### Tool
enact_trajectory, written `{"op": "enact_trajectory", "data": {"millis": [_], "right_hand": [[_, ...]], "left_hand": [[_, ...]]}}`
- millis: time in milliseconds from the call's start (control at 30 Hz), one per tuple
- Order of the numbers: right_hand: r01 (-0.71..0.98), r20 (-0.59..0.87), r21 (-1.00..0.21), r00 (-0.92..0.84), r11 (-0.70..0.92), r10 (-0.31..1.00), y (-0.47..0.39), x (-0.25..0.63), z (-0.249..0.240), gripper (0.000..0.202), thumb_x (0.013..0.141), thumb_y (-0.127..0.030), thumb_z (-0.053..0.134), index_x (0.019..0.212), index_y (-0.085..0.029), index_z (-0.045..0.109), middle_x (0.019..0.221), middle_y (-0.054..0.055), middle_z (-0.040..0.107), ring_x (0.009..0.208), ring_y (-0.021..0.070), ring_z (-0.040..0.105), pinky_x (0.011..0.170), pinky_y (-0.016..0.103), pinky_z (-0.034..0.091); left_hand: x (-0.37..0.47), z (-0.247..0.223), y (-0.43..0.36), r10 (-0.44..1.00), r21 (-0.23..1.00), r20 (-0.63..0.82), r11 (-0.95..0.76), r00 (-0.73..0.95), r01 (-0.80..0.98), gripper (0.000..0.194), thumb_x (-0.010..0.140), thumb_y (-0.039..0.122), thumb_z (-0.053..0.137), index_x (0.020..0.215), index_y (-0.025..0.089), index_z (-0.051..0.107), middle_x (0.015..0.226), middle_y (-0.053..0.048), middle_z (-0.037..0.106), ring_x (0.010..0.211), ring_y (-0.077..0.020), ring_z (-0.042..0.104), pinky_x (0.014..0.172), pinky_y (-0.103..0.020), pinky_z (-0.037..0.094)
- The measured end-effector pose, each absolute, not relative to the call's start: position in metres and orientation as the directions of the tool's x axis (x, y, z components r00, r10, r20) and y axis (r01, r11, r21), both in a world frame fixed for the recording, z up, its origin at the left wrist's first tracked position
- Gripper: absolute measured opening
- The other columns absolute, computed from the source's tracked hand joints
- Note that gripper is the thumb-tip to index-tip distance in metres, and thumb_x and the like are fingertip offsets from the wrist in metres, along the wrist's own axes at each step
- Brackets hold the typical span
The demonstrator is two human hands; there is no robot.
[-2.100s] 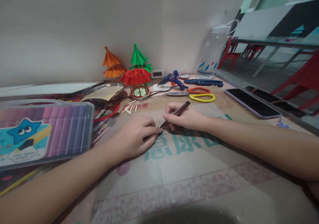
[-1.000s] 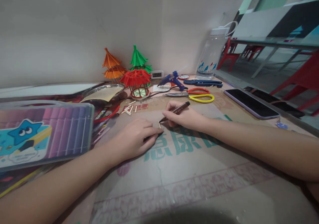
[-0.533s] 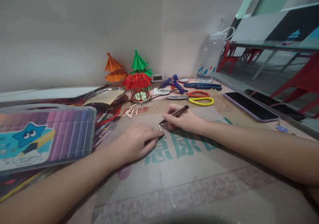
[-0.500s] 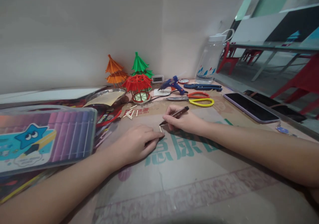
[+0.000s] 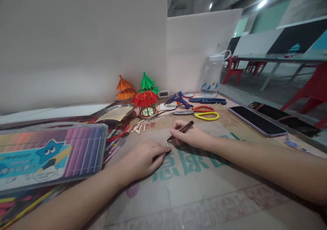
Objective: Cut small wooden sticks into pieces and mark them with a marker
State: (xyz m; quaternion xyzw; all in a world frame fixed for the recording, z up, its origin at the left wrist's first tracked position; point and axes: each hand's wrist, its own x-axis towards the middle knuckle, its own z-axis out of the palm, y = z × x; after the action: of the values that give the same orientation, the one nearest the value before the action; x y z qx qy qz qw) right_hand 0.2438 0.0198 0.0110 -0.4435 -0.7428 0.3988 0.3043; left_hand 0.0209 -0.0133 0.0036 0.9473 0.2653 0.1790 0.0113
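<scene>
Pale wall (image 5: 76, 49): bounds my work at the far side.
Cardboard sheet (image 5: 194, 196), printed in green and maroon: spread under both my hands, running toward me between my forearms; a strip of it also lies between my right hand and the scissors.
Marker case (image 5: 52, 156), transparent: at my left, its right end beyond my left forearm, limiting sideways room there.
Left hand (image 5: 146, 158): mine, resting low on the cardboard, index finger extended, grasping nothing.
Right hand (image 5: 187, 134): mine, pinching the pen between thumb and fingers.
Bottle (image 5: 211, 76): upright, at the far right corner.
Phone (image 5: 257, 121): flat, just beside the worktop's right edge.
Scissors (image 5: 186, 112): beyond my right hand, blades pointing left.
Pen (image 5: 187, 126), dark brown: in my right hand, slanting; tip down, left and toward me, butt up and right.
Small stick (image 5: 167, 143), pale: between my left fingertip and the pen tip, long axis running away from me, leaning slightly left; whether the tip touches it, I cannot tell.
</scene>
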Motion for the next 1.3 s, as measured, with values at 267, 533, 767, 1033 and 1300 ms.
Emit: {"op": "enact_trajectory", "data": {"millis": [267, 533, 767, 1033, 1300], "right_hand": [[0.420, 0.088, -0.862, -0.424, 0.282, 0.902, 0.0216, 0.2434, 0.0104, 0.019, 0.091, -0.035, 0.055, 0.080, -0.022, 0.048, 0.055, -0.005, 0.058, 0.051, 0.0107, 0.052, 0.051, 0.023, 0.039], [0.372, 0.129, -0.884, -0.390, 0.284, 0.912, 0.0217, 0.2433, 0.0117, 0.020, 0.090, -0.035, 0.054, 0.077, -0.022, 0.047, 0.053, -0.006, 0.057, 0.048, 0.0101, 0.051, 0.049, 0.023, 0.037], [0.378, 0.111, -0.882, -0.411, 0.280, 0.905, 0.0212, 0.2425, 0.0126, 0.020, 0.089, -0.037, 0.056, 0.077, -0.022, 0.049, 0.054, -0.006, 0.058, 0.048, 0.0102, 0.050, 0.048, 0.023, 0.037], [0.386, 0.107, -0.875, -0.430, 0.291, 0.896, 0.0226, 0.2439, 0.0129, 0.022, 0.089, -0.039, 0.058, 0.079, -0.021, 0.051, 0.056, -0.005, 0.059, 0.049, 0.0103, 0.052, 0.048, 0.023, 0.038], [0.369, 0.075, -0.888, -0.473, 0.275, 0.878, 0.0224, 0.2446, 0.0131, 0.024, 0.088, -0.039, 0.059, 0.076, -0.021, 0.049, 0.052, -0.005, 0.058, 0.048, 0.0104, 0.052, 0.048, 0.023, 0.037]], "left_hand": [[0.0183, 0.0013, -0.0148, 0.469, 0.068, 0.391, -0.873, 0.792, 0.483, 0.030, 0.098, 0.020, 0.046, 0.116, 0.018, 0.069, 0.092, -0.007, 0.075, 0.082, -0.0203, 0.069, 0.077, -0.033, 0.053], [0.0187, 0.0026, -0.0130, 0.481, 0.078, 0.341, -0.870, 0.807, 0.486, 0.030, 0.097, 0.018, 0.047, 0.118, 0.017, 0.069, 0.090, -0.007, 0.075, 0.083, -0.0212, 0.070, 0.076, -0.033, 0.053], [0.0171, -0.0005, -0.0116, 0.497, 0.097, 0.332, -0.864, 0.802, 0.495, 0.031, 0.097, 0.019, 0.049, 0.121, 0.018, 0.068, 0.093, -0.007, 0.075, 0.085, -0.0209, 0.070, 0.079, -0.034, 0.053], [0.0176, -0.0002, -0.0115, 0.503, 0.107, 0.326, -0.861, 0.800, 0.497, 0.031, 0.096, 0.019, 0.049, 0.120, 0.018, 0.068, 0.091, -0.007, 0.075, 0.085, -0.0210, 0.070, 0.079, -0.034, 0.053], [0.0169, 0.0010, -0.0132, 0.521, 0.122, 0.306, -0.851, 0.797, 0.510, 0.032, 0.096, 0.019, 0.048, 0.121, 0.019, 0.068, 0.093, -0.007, 0.075, 0.084, -0.0215, 0.070, 0.077, -0.034, 0.053]]}}
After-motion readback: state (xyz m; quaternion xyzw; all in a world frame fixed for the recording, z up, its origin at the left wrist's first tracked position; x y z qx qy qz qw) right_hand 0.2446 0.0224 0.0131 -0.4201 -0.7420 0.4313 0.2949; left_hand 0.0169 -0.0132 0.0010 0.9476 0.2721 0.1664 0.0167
